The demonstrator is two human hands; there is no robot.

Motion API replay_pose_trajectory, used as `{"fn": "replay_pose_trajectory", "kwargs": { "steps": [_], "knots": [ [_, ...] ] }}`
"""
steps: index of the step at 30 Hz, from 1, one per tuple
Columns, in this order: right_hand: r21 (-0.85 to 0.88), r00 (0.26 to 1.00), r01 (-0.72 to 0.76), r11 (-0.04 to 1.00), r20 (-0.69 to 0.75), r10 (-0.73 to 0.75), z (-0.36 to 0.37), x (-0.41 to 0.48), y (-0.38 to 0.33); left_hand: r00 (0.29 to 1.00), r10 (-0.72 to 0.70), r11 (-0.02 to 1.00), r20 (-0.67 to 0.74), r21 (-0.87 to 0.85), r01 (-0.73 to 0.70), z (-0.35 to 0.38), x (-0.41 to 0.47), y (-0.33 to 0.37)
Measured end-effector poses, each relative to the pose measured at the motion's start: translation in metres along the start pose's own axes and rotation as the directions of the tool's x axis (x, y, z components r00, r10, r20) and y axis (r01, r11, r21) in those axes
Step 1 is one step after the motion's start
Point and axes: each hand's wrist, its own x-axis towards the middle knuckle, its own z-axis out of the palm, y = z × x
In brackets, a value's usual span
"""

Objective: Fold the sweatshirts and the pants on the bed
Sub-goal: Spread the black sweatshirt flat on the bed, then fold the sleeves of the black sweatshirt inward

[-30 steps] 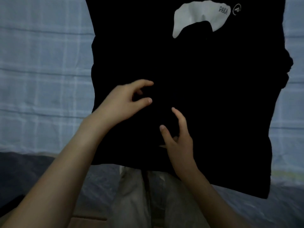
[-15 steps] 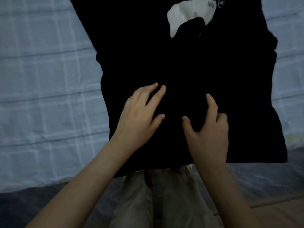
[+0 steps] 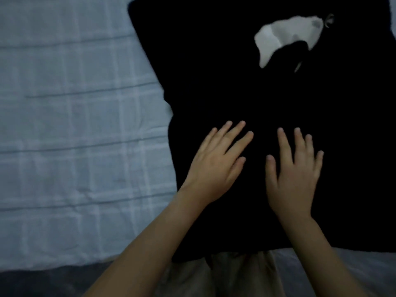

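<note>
The black sweatshirt (image 3: 225,82) lies flat by the bed's (image 3: 64,125) near edge, left hand (image 3: 216,166) and right hand (image 3: 293,174) pressed on it with straight fingers, gripping nothing; soft, light and limp, it looks best lifted by its side edges.

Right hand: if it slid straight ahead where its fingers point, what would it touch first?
The right hand lies flat on the black sweatshirt, so it would meet more black cloth first, then probably the white patch near the far end.

Both hands (image 3: 216,166) flat on black sweatshirt (image 3: 246,86).
</note>
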Motion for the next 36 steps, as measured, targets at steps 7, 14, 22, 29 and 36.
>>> {"fn": "replay_pose_trajectory", "kwargs": {
  "steps": [7, 14, 22, 29, 36],
  "knots": [
    [0.236, 0.964, 0.256, 0.937, 0.013, -0.267, 0.01, 0.06, -0.106, 0.863, -0.464, 0.886, -0.2, -0.115, 0.449, -0.047, 0.001, -0.075],
    [0.025, 0.939, 0.33, 0.944, 0.095, -0.331, 0.058, 0.102, -0.12, 0.915, -0.394, 0.917, -0.089, -0.107, 0.384, -0.021, 0.002, -0.104],
    [0.196, 0.94, 0.339, 0.92, -0.03, -0.34, 0.037, 0.125, -0.141, 0.691, -0.711, 0.48, -0.131, -0.809, 0.34, -0.069, 0.047, -0.131],
    [0.262, 0.89, 0.437, 0.861, 0.011, -0.455, 0.028, 0.184, -0.174, 0.68, -0.727, 0.417, -0.101, -0.851, 0.32, -0.094, 0.103, -0.156],
    [0.62, 0.902, 0.262, 0.739, 0.115, -0.416, 0.007, 0.193, -0.172, 0.846, -0.502, 0.572, -0.18, -0.803, 0.169, -0.131, 0.106, -0.132]
  ]
}}
